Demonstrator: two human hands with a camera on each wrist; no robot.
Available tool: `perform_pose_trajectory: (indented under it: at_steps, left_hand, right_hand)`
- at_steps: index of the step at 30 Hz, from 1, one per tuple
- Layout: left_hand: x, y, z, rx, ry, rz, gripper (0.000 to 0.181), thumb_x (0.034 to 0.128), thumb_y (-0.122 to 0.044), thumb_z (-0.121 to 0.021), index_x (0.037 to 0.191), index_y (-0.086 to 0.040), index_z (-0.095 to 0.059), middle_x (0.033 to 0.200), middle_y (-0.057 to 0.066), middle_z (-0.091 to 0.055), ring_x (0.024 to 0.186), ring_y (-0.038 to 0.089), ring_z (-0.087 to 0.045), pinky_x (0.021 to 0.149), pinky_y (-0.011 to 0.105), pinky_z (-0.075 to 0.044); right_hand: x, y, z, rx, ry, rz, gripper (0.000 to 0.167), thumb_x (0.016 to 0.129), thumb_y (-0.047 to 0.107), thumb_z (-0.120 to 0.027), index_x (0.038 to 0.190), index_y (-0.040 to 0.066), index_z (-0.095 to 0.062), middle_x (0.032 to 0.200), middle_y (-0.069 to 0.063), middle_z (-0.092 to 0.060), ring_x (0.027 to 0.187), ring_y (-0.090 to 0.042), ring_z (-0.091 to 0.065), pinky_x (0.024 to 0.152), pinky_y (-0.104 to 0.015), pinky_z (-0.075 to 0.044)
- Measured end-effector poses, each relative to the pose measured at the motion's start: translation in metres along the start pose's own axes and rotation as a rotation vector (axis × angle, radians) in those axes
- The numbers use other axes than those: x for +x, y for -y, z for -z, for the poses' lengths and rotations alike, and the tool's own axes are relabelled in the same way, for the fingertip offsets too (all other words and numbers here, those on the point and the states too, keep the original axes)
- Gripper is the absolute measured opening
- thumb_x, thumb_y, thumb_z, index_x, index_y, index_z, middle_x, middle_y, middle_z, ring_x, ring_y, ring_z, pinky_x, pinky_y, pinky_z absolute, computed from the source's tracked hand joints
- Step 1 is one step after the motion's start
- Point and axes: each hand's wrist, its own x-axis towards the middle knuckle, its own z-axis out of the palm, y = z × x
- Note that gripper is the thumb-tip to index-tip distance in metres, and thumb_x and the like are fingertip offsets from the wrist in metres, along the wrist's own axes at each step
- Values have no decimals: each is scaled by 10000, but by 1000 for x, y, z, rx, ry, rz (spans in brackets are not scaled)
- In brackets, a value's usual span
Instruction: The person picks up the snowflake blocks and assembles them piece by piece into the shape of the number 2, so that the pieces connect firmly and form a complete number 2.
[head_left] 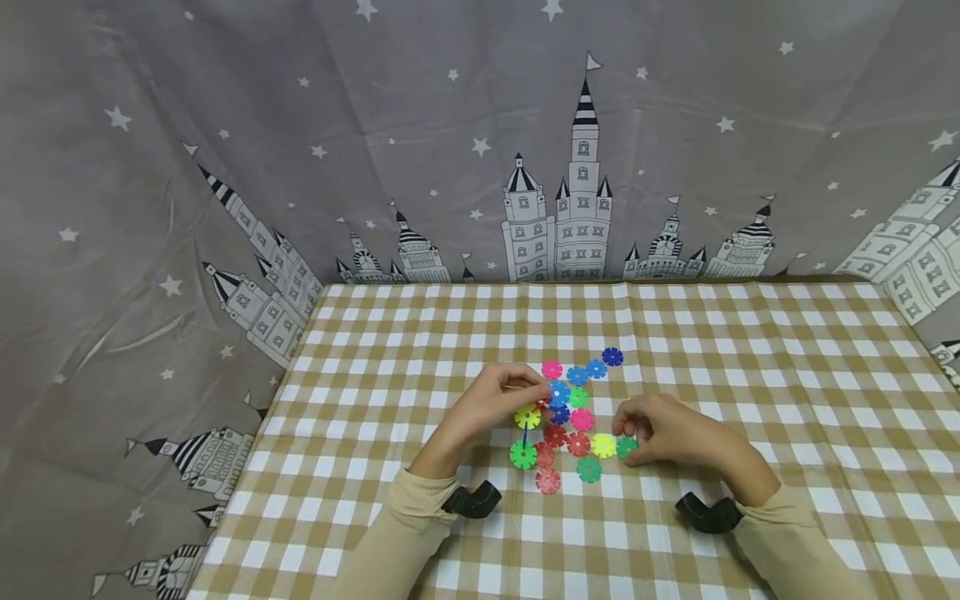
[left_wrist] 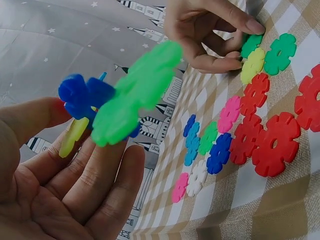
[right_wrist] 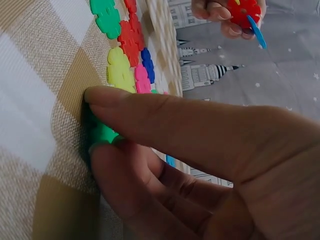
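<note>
In the head view my left hand [head_left: 491, 400] is raised over the table and pinches a joined cluster of notched plastic snowflake discs. The cluster includes a bright green disc [head_left: 523, 455], a yellow disc [head_left: 527, 415] and a light blue disc [head_left: 557, 392]. The left wrist view shows its blue disc [left_wrist: 82, 95] near the fingertips; a red disc [right_wrist: 244, 11] of it appears in the right wrist view. My right hand [head_left: 663, 429] pinches a darker green disc [head_left: 627, 448] at the tabletop between thumb and forefinger, which partly hide it.
Loose discs lie between and beyond the hands: a yellow one [head_left: 603, 446], a green one [head_left: 588, 469], a pink one [head_left: 582, 418], several reds [head_left: 548, 481] and a dark blue one [head_left: 612, 357]. A checked cloth [head_left: 390, 358] covers the table; a grey castle-print curtain [head_left: 420, 125] hangs behind.
</note>
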Motion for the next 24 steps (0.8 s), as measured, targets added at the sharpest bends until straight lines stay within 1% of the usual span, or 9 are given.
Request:
perform_pose_trajectory:
  at_steps: [2, 7, 11, 14, 16, 18, 21, 23, 24]
  left_hand:
    - [0, 0, 0, -5, 2, -4, 196, 994, -183, -698, 1056, -7, -757, 1028, 237, -764, 801, 118, -736, 718, 233, -564]
    - [-1, 0, 1, 12, 2, -18, 217, 993, -192, -699, 1080, 1, -745, 1034, 169, -771, 831, 92, -714, 753, 246, -574]
    - [-1, -1, 0, 24, 0, -31, 226, 996, -197, -695, 1089, 4, -740, 1054, 161, -760, 857, 91, -699, 765, 253, -570]
    - [-1, -1, 0, 24, -4, -33, 220, 995, -193, -695, 1081, 5, -739, 1045, 152, -759, 858, 91, -697, 760, 251, -568]
    - [-1, 0, 0, 17, -8, -30, 217, 995, -189, -694, 1073, 9, -738, 1032, 161, -759, 847, 90, -702, 749, 243, -566]
    - [-1, 0, -1, 4, -9, -23, 210, 997, -183, -690, 1070, 8, -737, 1022, 177, -760, 823, 94, -713, 731, 235, -565]
    - [-1, 0, -1, -3, -11, -21, 201, 999, -179, -685, 1065, 5, -737, 1011, 180, -758, 808, 96, -715, 716, 229, -558]
    - [-1, -1, -1, 3, -14, -22, 199, 998, -181, -685, 1063, 0, -736, 1002, 160, -756, 809, 93, -706, 717, 230, -552]
    - [-1, -1, -1, 10, -16, -26, 204, 997, -184, -686, 1060, 3, -734, 997, 151, -754, 815, 90, -697, 721, 230, -548]
  right_hand:
    - [1, 1, 0, -7, 7, -17, 259, 768, 128, -897, 930, 109, -695, 827, 16, -631, 704, -44, -533, 617, -210, -492]
    - [0, 3, 0, -22, 10, -45, 236, 770, 111, -891, 897, 112, -693, 828, 20, -635, 704, -58, -533, 618, -212, -490]
    - [-1, 3, 1, -36, 4, -50, 248, 763, 122, -891, 875, 120, -670, 797, 24, -618, 701, -64, -524, 617, -217, -475]
    - [-1, 3, 2, -46, -20, -39, 245, 788, 150, -882, 863, 128, -650, 772, 37, -593, 693, -57, -514, 615, -219, -464]
    - [-1, 4, 2, -38, -59, -31, 219, 823, 157, -861, 869, 131, -649, 760, 48, -584, 684, -49, -517, 614, -216, -469]
    - [0, 7, 2, -24, -125, -4, 178, 861, 155, -835, 889, 128, -661, 754, 61, -606, 679, -34, -543, 623, -213, -490]
    - [2, 14, 0, 27, -263, 59, 110, 900, 123, -799, 921, 115, -692, 776, 55, -685, 699, -14, -621, 666, -211, -558]
    - [5, 21, -2, 65, -351, 108, 83, 910, 96, -787, 950, 99, -714, 821, 23, -741, 734, -21, -678, 695, -221, -598]
    - [6, 24, -2, 96, -384, 124, 72, 916, 85, -779, 962, 91, -724, 850, 0, -762, 756, -38, -706, 707, -232, -615]
